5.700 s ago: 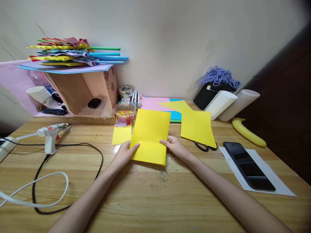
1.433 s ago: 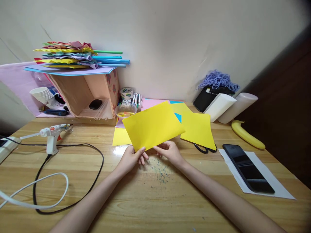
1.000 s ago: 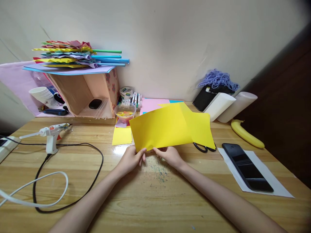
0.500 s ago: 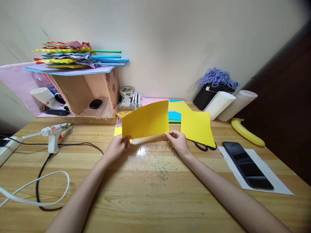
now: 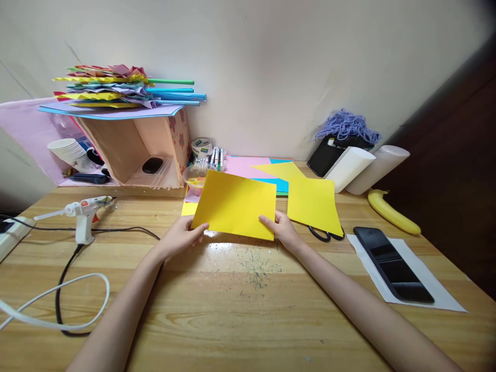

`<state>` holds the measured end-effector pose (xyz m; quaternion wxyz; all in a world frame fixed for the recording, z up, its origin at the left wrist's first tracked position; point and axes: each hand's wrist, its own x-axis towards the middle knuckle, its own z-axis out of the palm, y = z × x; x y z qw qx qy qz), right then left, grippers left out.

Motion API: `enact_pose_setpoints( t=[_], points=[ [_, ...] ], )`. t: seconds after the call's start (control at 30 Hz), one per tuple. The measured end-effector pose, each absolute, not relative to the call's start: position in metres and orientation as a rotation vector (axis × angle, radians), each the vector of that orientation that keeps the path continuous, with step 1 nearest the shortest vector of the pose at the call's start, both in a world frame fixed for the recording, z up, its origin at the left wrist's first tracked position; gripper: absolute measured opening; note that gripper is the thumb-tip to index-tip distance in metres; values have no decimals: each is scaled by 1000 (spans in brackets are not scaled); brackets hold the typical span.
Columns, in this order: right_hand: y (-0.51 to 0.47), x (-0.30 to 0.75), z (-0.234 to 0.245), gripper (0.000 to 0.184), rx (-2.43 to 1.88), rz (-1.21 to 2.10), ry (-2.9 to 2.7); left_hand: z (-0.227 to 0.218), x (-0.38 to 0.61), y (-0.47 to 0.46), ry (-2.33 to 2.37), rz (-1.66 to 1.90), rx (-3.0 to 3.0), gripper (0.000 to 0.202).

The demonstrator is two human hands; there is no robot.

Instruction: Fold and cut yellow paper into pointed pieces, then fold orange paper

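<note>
Beyond bare tabletop (image 5: 248,310), yellow sheet (image 5: 236,204)

Left hand (image 5: 176,239), right hand (image 5: 285,233): bare, slim, long fingers. Left forearm (image 5: 127,305), right forearm (image 5: 360,310): bare along whole visible length, wrist to lower frame edge; slender, smooth. Nail detail too small to tell.

The table (image 5: 248,310) lies bare along the middle of its near edge. The held yellow sheet (image 5: 236,204) closes the way farther in; glue gun (image 5: 82,225) and cables (image 5: 57,305) crowd the left edge, phone (image 5: 393,264) the right.
</note>
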<state>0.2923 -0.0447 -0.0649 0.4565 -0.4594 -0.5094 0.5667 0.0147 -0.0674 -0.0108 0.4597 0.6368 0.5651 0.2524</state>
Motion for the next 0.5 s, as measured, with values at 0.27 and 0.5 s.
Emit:
enact_pose_setpoints(
  t=[0.27, 0.5],
  points=[
    [-46, 289, -69, 39, -1150, 1336, -1153, -18, 43, -75, 1223, 767, 1277, 34],
    [-55, 285, -67, 35, -1115, 1480, -1276, -35, 62, -87, 1383, 614, 1460, 32]
  ],
)
